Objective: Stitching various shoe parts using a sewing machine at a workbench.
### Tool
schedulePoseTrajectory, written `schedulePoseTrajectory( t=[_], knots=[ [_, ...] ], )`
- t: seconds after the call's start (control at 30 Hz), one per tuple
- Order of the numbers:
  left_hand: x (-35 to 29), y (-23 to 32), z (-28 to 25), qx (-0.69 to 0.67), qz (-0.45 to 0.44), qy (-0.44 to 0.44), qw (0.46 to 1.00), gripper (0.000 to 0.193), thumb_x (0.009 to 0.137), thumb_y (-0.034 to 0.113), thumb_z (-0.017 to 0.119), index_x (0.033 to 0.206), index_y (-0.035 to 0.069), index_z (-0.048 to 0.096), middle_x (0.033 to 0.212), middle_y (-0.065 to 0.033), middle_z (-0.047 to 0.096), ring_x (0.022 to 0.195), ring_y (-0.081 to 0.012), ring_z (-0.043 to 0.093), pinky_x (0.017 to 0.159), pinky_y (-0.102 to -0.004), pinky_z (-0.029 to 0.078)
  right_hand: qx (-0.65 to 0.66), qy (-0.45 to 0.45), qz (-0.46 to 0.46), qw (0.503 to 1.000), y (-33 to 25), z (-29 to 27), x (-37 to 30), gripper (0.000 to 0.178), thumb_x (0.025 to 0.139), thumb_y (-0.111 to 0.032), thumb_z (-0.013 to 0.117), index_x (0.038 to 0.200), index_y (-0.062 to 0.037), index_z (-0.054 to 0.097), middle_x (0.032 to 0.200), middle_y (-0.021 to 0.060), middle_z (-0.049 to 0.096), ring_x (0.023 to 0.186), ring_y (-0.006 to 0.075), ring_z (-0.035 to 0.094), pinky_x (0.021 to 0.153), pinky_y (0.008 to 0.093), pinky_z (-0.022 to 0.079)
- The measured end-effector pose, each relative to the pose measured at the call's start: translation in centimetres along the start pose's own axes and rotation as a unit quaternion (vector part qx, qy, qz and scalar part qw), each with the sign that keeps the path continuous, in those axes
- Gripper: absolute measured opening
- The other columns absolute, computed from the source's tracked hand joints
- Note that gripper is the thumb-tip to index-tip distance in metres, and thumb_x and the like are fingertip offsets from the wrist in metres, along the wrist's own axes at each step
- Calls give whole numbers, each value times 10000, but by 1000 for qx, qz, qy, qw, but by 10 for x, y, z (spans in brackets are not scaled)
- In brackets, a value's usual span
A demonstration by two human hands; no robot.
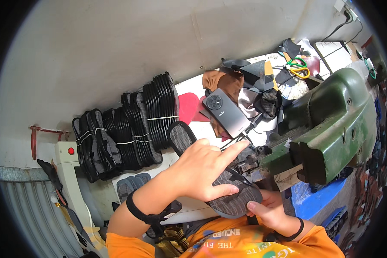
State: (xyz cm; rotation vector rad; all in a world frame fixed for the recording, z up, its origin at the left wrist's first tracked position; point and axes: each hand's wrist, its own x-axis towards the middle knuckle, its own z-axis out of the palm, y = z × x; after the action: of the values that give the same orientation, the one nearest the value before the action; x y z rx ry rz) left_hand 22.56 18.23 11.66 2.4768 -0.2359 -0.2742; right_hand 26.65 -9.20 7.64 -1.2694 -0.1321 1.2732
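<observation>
A dark grey, striped insole [232,201] with black edging is in my hands, beside the green sewing machine [327,129]. My left hand [198,167] lies across it, thumb pressed on its face and index finger stretched toward the machine. My right hand [268,208] pinches the insole's lower right edge between thumb and fingers. A similar dark rounded piece [180,135] shows beyond my left hand; the hand hides whether both are one piece. The machine's metal working end [247,165] sits close to the insole's edge, and the contact point is partly hidden.
Bundles of black-edged insoles [161,103] stand tied along the wall at left. Behind my hands lie a phone [228,114] with a cable, fabric scraps [245,77] and scissors [299,69]. Blue plastic sheeting [316,198] sits under the machine. A white post has a red button [71,151].
</observation>
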Motion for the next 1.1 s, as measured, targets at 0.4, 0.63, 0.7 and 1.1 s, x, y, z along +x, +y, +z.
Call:
schedulePoseTrajectory(
  t=[0.4,0.63,0.7,1.1],
  knots=[
    [1,-13,-2,-48,-11,49,998,764,742,436,785,1362,67,531,921,-134,694,916,-322,666,831,-401,420,-20,76,-18,997,-15,12,17,114,907,-92,756,883,17,733,760,28,709,634,52,616,556,207,474],
    [-10,-22,-2,-49,-23,94,994,572,784,412,752,1222,77,603,970,-140,704,913,-344,665,818,-407,436,-134,124,-91,979,-9,15,37,254,855,-101,770,635,8,706,592,50,667,464,104,603,447,238,473],
    [-14,-22,1,-57,-28,110,992,545,789,409,747,1200,78,612,973,-144,703,910,-347,665,806,-407,437,-154,135,-89,975,-11,20,39,270,853,-100,771,617,12,703,584,54,663,447,111,599,436,242,473],
    [-47,-1,32,-108,-136,220,960,365,867,345,705,1022,26,617,736,-178,638,699,-394,651,629,-420,484,-80,192,-135,969,-12,34,46,349,876,-117,754,575,33,661,558,84,629,392,146,575,349,268,471]
  ],
)
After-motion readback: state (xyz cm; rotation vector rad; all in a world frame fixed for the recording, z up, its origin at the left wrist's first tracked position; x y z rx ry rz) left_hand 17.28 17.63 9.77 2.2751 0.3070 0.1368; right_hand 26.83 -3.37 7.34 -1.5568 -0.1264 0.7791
